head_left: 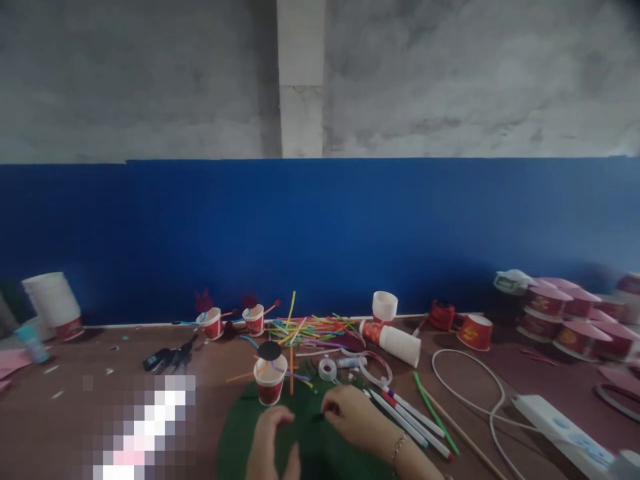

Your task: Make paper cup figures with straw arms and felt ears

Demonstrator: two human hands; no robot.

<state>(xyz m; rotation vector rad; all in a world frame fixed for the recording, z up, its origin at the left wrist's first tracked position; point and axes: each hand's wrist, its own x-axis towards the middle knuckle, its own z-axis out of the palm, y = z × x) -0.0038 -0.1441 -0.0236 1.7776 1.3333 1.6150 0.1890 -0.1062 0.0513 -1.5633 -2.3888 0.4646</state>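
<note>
Our left hand [266,441] is empty, fingers parted; our right [354,417] curls its fingertips, grasp unclear, over the round green mat [237,433]. Just beyond our left stands the red-and-white paper cup [270,383] with a black disc [269,351].

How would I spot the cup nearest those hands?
On the brown table lies a green mat. Near its far left edge stands the red-and-white cup. Unlike the two cups behind, it has a black disc at its rim.
</note>
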